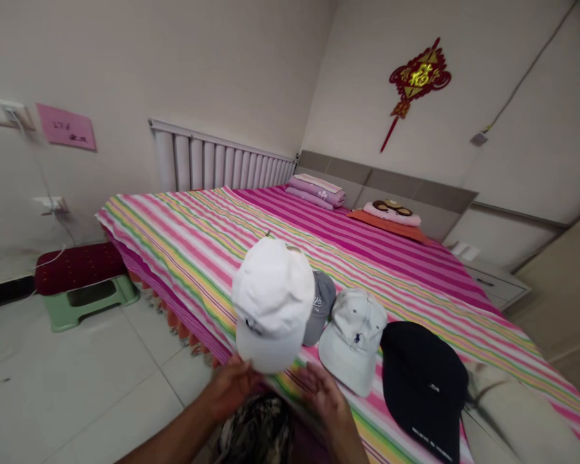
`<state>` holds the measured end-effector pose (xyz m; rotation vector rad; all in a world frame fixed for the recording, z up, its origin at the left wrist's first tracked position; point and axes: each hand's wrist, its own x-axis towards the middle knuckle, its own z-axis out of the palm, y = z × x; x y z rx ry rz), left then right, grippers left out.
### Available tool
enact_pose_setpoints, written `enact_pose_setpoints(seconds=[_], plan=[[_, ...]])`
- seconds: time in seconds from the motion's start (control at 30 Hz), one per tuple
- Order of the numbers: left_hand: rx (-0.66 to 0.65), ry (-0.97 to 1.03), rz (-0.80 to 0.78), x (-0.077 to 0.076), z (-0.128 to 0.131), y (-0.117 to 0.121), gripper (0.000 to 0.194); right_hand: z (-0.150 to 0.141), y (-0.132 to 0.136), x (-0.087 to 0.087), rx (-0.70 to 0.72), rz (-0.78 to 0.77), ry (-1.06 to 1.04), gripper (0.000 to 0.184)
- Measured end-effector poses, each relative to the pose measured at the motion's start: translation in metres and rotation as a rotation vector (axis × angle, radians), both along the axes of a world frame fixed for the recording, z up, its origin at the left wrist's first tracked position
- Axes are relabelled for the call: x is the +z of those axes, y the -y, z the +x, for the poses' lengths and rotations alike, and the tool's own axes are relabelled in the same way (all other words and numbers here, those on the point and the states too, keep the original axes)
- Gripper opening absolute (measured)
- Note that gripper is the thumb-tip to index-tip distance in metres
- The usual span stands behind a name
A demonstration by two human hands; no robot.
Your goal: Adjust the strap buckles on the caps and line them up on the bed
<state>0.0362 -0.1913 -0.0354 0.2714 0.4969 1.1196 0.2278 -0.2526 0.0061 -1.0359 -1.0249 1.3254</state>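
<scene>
A white baseball cap [273, 296] is held up over the near edge of the bed, brim toward me. My left hand [232, 388] pinches the left side of its brim. Just off the brim's right side, my right hand [323, 393] has its fingers apart and appears to hold nothing. Partly hidden behind the white cap lies a grey cap [321, 306]. To its right are a pale grey cap [355, 335] with a small dark emblem and a black cap [423, 380] with white lettering on the brim. A beige hat [522, 419] sits at the lower right, blurred.
The bed [174, 238] has a striped sheet and reaches back to a grey headboard [391, 187]. Folded bedding [316, 190] and a pink pillow [391, 212] lie at its head. On the left floor stands a green stool [91, 299] with a red cushion [80, 267].
</scene>
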Motion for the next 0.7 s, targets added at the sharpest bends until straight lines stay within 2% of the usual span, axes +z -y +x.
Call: enact_pose_setpoints(seconds=[0.07,0.13,0.2,0.3,0.4,0.5,0.6,0.7], plan=[[-0.148,-0.007,0.035,-0.011,0.009,0.033,0.047,-0.002,0.0,0.024,0.0,0.018,-0.201,0.06],[-0.275,-0.021,0.077,-0.015,0.013,0.053,0.048,0.001,0.005,0.037,-0.055,0.011,-0.304,0.063],[-0.393,-0.033,0.122,-0.015,0.011,0.06,0.048,0.007,0.015,0.042,-0.124,-0.005,-0.359,0.066],[-0.484,-0.019,0.14,-0.008,0.002,0.048,0.038,0.018,0.031,0.04,-0.163,-0.014,-0.383,0.067],[-0.482,-0.005,0.095,0.007,-0.002,0.029,0.033,0.026,0.045,0.035,-0.171,-0.029,-0.361,0.067],[-0.484,-0.016,0.104,0.031,0.006,0.017,0.035,0.031,0.057,0.027,-0.14,-0.08,-0.325,0.067],[-0.463,-0.036,0.168,0.058,0.019,0.014,0.043,0.038,0.073,0.017,-0.068,-0.134,-0.275,0.067],[-0.471,-0.052,0.249,0.077,0.029,0.014,0.049,0.047,0.09,0.013,-0.089,-0.141,-0.18,0.06]])
